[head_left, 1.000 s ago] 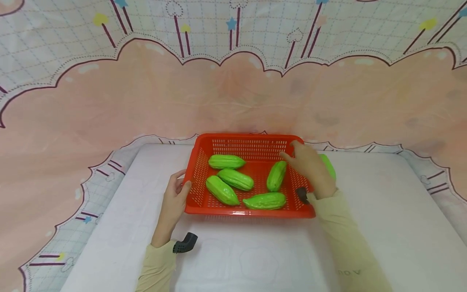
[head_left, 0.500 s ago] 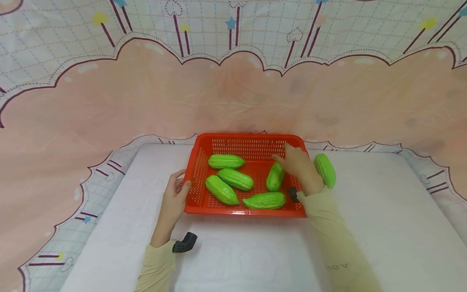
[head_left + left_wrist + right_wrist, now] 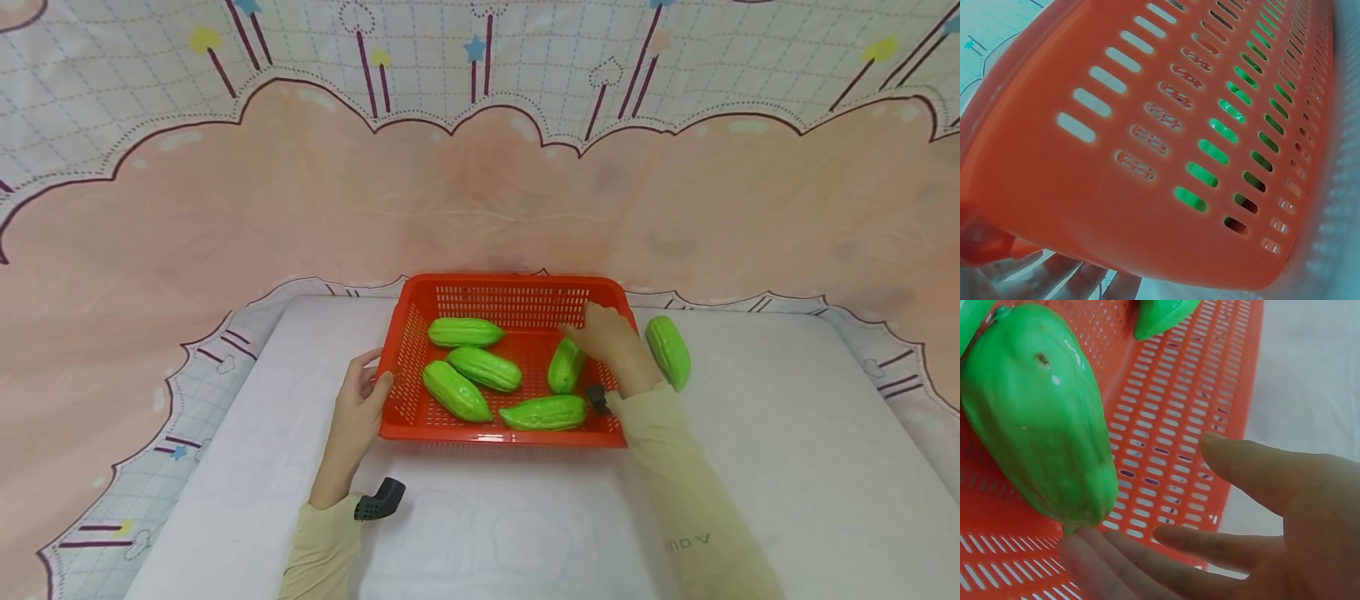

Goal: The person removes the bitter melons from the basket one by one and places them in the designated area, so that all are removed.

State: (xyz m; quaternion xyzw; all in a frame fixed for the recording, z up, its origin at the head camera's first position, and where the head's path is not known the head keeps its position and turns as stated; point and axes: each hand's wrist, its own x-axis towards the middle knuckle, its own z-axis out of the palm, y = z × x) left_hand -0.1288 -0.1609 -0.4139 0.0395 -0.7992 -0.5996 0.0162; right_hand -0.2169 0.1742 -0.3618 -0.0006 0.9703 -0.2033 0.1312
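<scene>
In the head view, a red perforated plastic basket (image 3: 513, 439) holds several green ridged gourds, with one gourd (image 3: 543, 413) near its front wall. My left hand (image 3: 354, 421) grips the basket's left side, thumb at the rim and fingers on the outside; the left wrist view shows fingers (image 3: 1054, 275) below the red wall. My right hand (image 3: 613, 340) is over the basket's right part, beside an upright-lying gourd (image 3: 564, 371). In the right wrist view its fingers are extended with the thumb apart, fingertips right at the narrow end of that gourd (image 3: 1041, 419), nothing grasped.
Outside the basket, one more green gourd (image 3: 668, 352) lies on the white tabletop (image 3: 787, 433), just beyond the right rim. A patterned cloth backdrop (image 3: 450, 200) rises behind the table. Black devices (image 3: 381, 498) are strapped at the wrists.
My right hand has moved left and slightly lower, farther over the basket, uncovering the gourd outside on the right. My left hand and the gourds stay in place.
</scene>
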